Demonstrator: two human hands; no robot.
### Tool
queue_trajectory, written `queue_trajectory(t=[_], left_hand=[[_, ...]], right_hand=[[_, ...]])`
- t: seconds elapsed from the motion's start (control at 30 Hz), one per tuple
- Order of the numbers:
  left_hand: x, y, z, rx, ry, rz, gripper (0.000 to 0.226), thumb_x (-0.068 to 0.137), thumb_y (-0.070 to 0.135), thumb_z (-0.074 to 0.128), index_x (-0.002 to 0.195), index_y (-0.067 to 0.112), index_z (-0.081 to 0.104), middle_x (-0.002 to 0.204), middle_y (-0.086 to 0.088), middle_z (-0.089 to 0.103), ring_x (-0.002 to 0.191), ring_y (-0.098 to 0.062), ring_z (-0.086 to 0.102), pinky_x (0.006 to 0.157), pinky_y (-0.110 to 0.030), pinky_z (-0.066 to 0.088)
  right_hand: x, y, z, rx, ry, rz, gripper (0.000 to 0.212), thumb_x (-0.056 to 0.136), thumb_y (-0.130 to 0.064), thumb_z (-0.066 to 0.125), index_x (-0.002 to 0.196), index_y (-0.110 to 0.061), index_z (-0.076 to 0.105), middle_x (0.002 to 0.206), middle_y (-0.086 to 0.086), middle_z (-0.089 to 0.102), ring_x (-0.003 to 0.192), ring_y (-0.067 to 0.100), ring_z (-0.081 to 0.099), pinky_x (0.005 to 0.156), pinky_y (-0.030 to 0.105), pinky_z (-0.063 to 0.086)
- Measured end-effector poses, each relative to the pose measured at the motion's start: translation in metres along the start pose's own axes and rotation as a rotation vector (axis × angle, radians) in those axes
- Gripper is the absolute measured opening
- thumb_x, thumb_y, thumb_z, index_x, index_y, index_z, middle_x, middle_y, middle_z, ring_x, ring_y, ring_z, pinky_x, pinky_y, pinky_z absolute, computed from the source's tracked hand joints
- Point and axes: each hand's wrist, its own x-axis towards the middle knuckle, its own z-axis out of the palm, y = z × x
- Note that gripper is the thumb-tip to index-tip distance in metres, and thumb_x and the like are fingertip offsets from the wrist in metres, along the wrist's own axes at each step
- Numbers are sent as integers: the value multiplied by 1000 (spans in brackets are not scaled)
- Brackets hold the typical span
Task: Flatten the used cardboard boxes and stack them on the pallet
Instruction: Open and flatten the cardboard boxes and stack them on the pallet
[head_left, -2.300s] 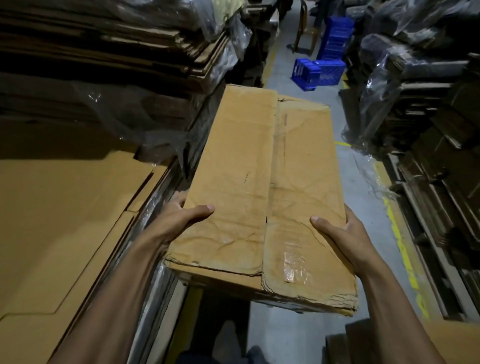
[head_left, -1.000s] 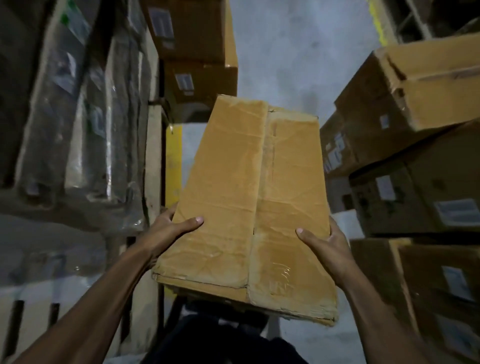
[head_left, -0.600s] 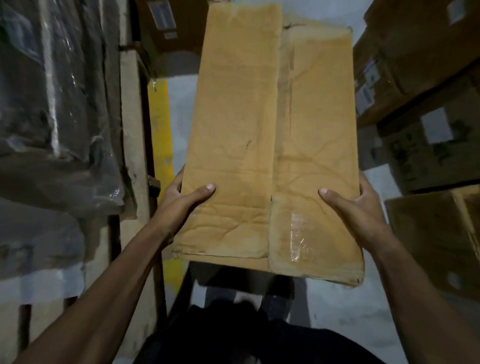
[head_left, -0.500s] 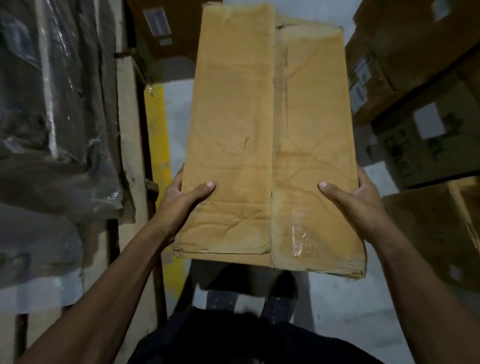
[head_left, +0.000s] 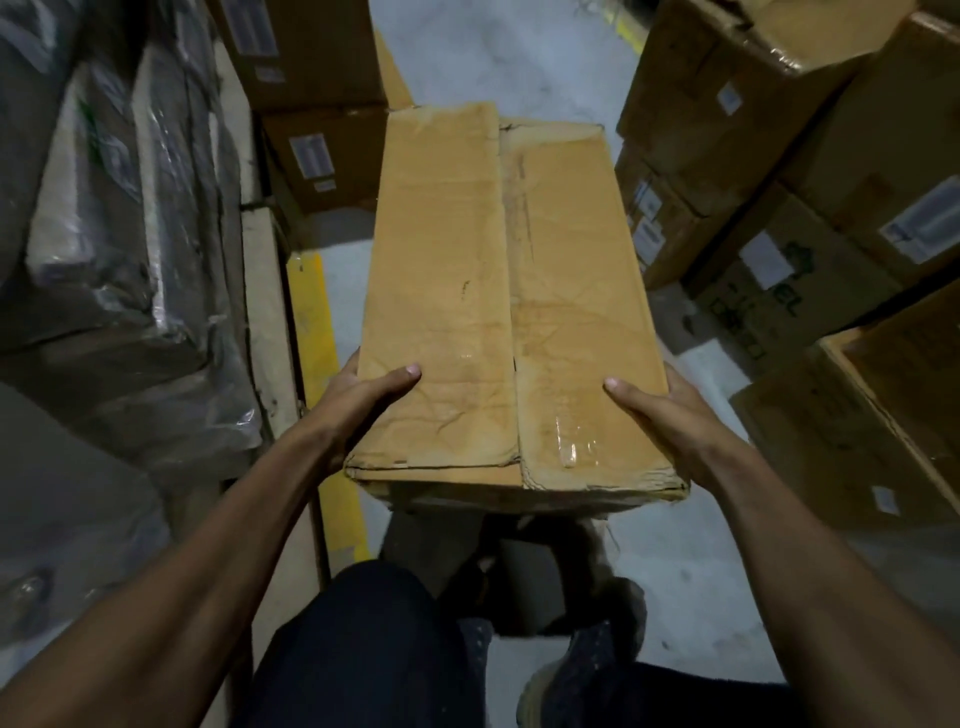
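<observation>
- The flattened cardboard bundle (head_left: 511, 312) is carried in the aisle above the person's shoes, its long axis running straight away from the body.
- The left hand (head_left: 358, 402) grips the bundle's near left edge, thumb on top; the right hand (head_left: 670, 410) grips the near right edge likewise. Both sit equally close.
- The cardboard is tan, creased and worn, with a seam down the middle and a clear tape patch (head_left: 574, 447) near the right thumb.
- No pallet for stacking can be made out; taped boxes (head_left: 810, 171) stand right of the bundle, plastic-wrapped stacks (head_left: 130, 218) left.

Flattened cardboard bundle (head_left: 511, 312) now lower, nearer the legs, less upright.
</observation>
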Motion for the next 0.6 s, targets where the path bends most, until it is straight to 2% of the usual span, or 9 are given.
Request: queue_trajectory(t=[0.13,0.23,0.3,0.33,0.37,0.43,0.47,0.53,0.6], left_hand=[[-26,4,-14,67,33,4,75,81,37,81,144,20,44,136,-3,59,120,-22,58,105,-36,44],[-33,7,-15,77,46,37,61,88,31,74,141,23,46,124,-2,63,110,-19,62,91,-29,47],[-27,2,-6,90,40,57,49,91,27,71,135,25,48,110,6,66,92,-5,67,73,-16,51],[-24,-1,-1,81,38,62,44,92,26,70,131,25,49,106,10,66,87,1,68,65,-11,51],[-20,-6,4,80,44,61,46,91,27,71,131,23,50,108,11,67,91,1,69,65,-10,51],[-8,-14,11,64,64,69,69,86,39,75,145,19,45,126,7,63,115,-10,63,80,-17,49],[-3,-15,13,65,74,71,77,84,43,76,149,19,41,131,7,60,118,-12,60,85,-21,47],[10,-15,17,49,83,83,64,87,40,74,143,22,48,124,8,64,106,-7,63,80,-20,49],[19,-11,20,9,84,92,48,90,33,72,133,24,53,115,8,67,98,-4,66,71,-18,52]], right_hand=[[-36,9,7,10,65,-36,45,86,-30,77,126,-21,58,106,2,72,87,15,72,62,22,56],[-48,12,8,25,110,-67,37,89,-26,75,122,-18,60,100,-2,72,73,6,72,54,16,53],[-44,20,5,27,139,-67,39,89,-25,74,125,-17,60,99,-3,71,73,5,72,54,17,54],[-40,24,4,15,152,-69,43,89,-28,75,127,-18,59,102,-3,71,78,8,73,57,19,56],[-37,28,4,-6,169,-72,49,86,-33,77,130,-21,58,107,-1,71,86,13,72,65,25,59],[-27,33,1,-70,205,-75,63,79,-51,80,133,-28,57,116,-2,69,100,21,69,85,41,59],[-21,33,-2,-111,217,-84,64,77,-55,79,132,-31,56,117,-4,67,105,23,67,91,45,56],[-8,24,-9,-193,226,-110,63,81,-55,75,136,-32,53,119,-4,63,109,24,63,95,46,53],[7,15,-13,-237,222,-117,72,80,-60,74,141,-31,49,122,-4,59,114,26,61,99,51,51]])
